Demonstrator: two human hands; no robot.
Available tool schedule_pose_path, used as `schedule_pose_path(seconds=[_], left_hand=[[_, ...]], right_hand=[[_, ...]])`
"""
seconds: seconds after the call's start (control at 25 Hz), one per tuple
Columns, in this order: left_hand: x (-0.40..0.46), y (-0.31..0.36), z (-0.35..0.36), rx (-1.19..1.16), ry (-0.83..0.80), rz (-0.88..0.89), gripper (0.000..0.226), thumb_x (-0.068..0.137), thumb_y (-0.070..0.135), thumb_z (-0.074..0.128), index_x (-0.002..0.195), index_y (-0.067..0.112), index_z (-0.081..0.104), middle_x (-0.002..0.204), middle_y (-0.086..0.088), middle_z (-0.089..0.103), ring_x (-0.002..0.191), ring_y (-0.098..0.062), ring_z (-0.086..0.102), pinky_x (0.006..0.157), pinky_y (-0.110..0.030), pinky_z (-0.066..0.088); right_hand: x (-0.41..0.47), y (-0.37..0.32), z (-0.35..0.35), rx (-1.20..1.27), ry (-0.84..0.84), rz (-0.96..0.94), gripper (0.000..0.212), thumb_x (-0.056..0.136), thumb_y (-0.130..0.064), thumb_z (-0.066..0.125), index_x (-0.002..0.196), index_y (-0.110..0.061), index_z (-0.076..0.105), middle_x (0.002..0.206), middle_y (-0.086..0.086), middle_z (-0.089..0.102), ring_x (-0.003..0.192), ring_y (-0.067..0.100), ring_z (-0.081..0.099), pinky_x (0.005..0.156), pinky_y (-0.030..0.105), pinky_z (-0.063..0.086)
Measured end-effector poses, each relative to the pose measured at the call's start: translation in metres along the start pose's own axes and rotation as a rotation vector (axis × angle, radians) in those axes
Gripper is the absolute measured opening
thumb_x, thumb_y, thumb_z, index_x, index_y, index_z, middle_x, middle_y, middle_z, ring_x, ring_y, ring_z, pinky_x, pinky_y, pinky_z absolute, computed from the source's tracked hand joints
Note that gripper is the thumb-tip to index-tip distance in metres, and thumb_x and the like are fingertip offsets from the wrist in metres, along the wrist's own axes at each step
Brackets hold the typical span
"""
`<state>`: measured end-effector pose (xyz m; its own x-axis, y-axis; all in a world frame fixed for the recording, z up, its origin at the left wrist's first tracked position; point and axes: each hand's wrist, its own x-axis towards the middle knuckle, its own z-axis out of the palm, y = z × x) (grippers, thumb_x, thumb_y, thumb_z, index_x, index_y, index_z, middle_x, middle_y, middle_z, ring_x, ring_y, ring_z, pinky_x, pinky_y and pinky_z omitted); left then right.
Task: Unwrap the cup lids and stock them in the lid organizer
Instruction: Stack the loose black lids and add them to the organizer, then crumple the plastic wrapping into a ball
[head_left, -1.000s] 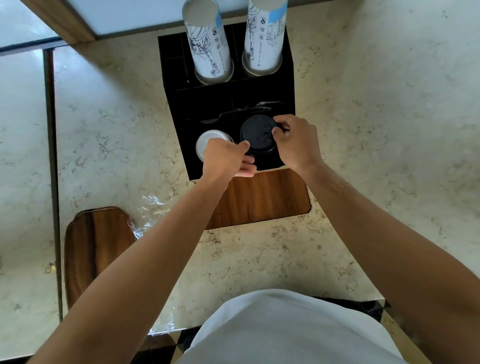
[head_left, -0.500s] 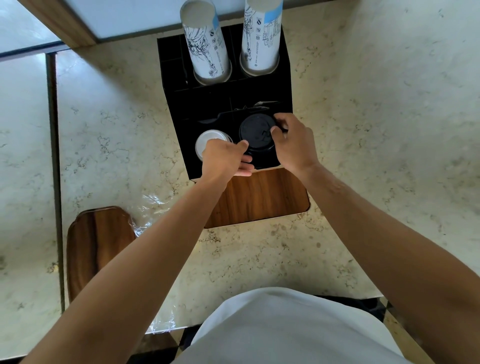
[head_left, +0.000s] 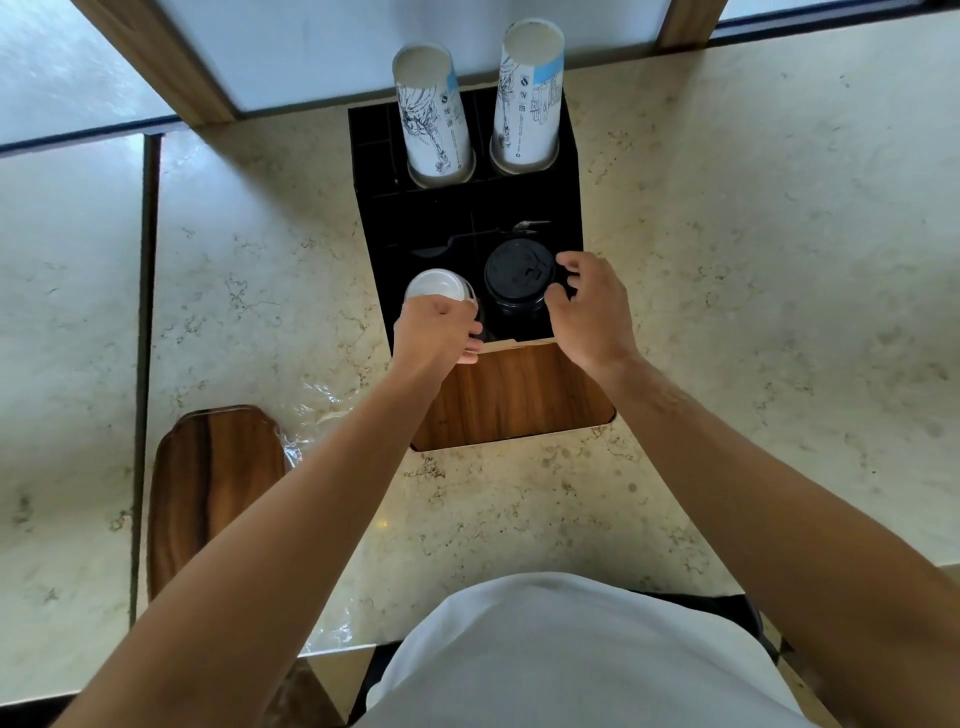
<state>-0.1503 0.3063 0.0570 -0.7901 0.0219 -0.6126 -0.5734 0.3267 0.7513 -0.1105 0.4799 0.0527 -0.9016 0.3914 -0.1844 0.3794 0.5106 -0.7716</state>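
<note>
Now at the black organizer (head_left: 374, 171) on the marble counter (head_left: 727, 260), I am settling lids into its front compartments. My right hand (head_left: 589, 306) curls loosely beside the stack of black lids (head_left: 514, 278), thumb and fingertips touching or just off its right edge; I cannot tell whether it grips. My left hand (head_left: 436, 332) is closed around the near side of the white lids (head_left: 434, 286) in the compartment to the left. Both stacks stand upright in their slots, bare of wrap as far as I can see. Crumpled clear plastic (head_left: 311, 415) lies on the counter by a wooden board (head_left: 218, 493). Two stacks of paper cups (head_left: 434, 119) rise from the rear slots. By my reading, stocking is nearly done; next comes pressing each stack level and letting go without tipping either.
</note>
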Motion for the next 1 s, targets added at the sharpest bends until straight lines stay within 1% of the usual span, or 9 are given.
schedule_pose_path(seconds=[0.12,0.28,0.52,0.64,0.72,0.8,0.88,0.92,1.0], left_hand=[[-0.016,-0.012,-0.012,0.089,0.111,0.077,0.018,0.100,0.018,0.059,0.085,0.021,0.066,0.090,-0.005,0.075,0.076,-0.020,0.077,0.065,-0.033,0.065],[-0.037,-0.041,-0.037,0.085,0.190,0.075,0.014,0.098,0.015,0.059,0.087,0.014,0.069,0.086,-0.009,0.075,0.079,-0.023,0.077,0.063,-0.030,0.064],[-0.064,-0.092,-0.088,0.085,0.284,0.018,0.012,0.090,0.018,0.061,0.086,0.013,0.071,0.078,-0.007,0.075,0.075,-0.024,0.076,0.076,-0.047,0.064],[-0.080,-0.120,-0.119,0.117,0.384,0.002,0.012,0.086,0.021,0.062,0.084,0.015,0.073,0.081,-0.003,0.075,0.077,-0.023,0.074,0.073,-0.039,0.063],[-0.092,-0.138,-0.138,0.161,0.455,-0.016,0.014,0.086,0.021,0.063,0.090,0.014,0.075,0.086,-0.002,0.074,0.078,-0.019,0.070,0.063,-0.028,0.053],[-0.103,-0.154,-0.152,0.183,0.498,-0.041,0.016,0.089,0.021,0.063,0.098,0.014,0.074,0.092,-0.001,0.073,0.084,-0.016,0.068,0.064,-0.026,0.046],[-0.115,-0.173,-0.165,0.190,0.511,-0.071,0.018,0.090,0.021,0.062,0.102,0.014,0.073,0.099,-0.001,0.073,0.091,-0.018,0.067,0.072,-0.030,0.050],[-0.120,-0.183,-0.170,0.208,0.503,-0.086,0.021,0.089,0.020,0.060,0.105,0.015,0.072,0.104,-0.002,0.072,0.095,-0.020,0.067,0.078,-0.033,0.054],[-0.126,-0.199,-0.176,0.255,0.467,-0.131,0.026,0.089,0.020,0.057,0.111,0.015,0.069,0.112,-0.004,0.070,0.104,-0.025,0.066,0.089,-0.040,0.056]], right_hand=[[-0.021,0.003,0.004,-0.008,0.030,0.022,0.037,0.099,-0.018,0.058,0.136,-0.014,0.055,0.138,0.008,0.051,0.119,0.018,0.059,0.097,0.027,0.051],[-0.055,0.005,0.020,-0.034,-0.024,0.023,0.027,0.098,-0.017,0.058,0.124,-0.013,0.061,0.120,0.005,0.059,0.103,0.016,0.062,0.087,0.024,0.048],[-0.109,-0.004,0.072,-0.078,-0.245,-0.016,0.022,0.096,-0.017,0.059,0.116,-0.012,0.066,0.112,0.002,0.066,0.102,0.017,0.064,0.089,0.030,0.053],[-0.133,-0.014,0.105,-0.108,-0.390,-0.010,0.025,0.096,-0.020,0.059,0.118,-0.012,0.067,0.116,0.003,0.066,0.106,0.018,0.063,0.093,0.034,0.053],[-0.149,-0.019,0.124,-0.108,-0.482,0.013,0.026,0.096,-0.021,0.057,0.119,-0.012,0.066,0.117,0.004,0.068,0.106,0.021,0.064,0.091,0.036,0.055],[-0.161,-0.022,0.138,-0.130,-0.545,0.055,0.028,0.097,-0.023,0.053,0.117,-0.010,0.067,0.115,0.006,0.070,0.104,0.024,0.066,0.087,0.037,0.055],[-0.174,-0.024,0.153,-0.163,-0.598,0.051,0.027,0.093,-0.022,0.055,0.103,-0.001,0.069,0.101,0.016,0.072,0.092,0.032,0.068,0.082,0.042,0.056],[-0.180,-0.024,0.160,-0.171,-0.622,0.049,0.024,0.090,-0.020,0.055,0.086,0.001,0.066,0.087,0.022,0.068,0.080,0.037,0.065,0.074,0.046,0.056],[-0.191,-0.027,0.171,-0.140,-0.655,0.120,0.028,0.085,-0.017,0.056,0.059,-0.010,0.048,0.066,0.017,0.057,0.062,0.029,0.058,0.061,0.044,0.051]])
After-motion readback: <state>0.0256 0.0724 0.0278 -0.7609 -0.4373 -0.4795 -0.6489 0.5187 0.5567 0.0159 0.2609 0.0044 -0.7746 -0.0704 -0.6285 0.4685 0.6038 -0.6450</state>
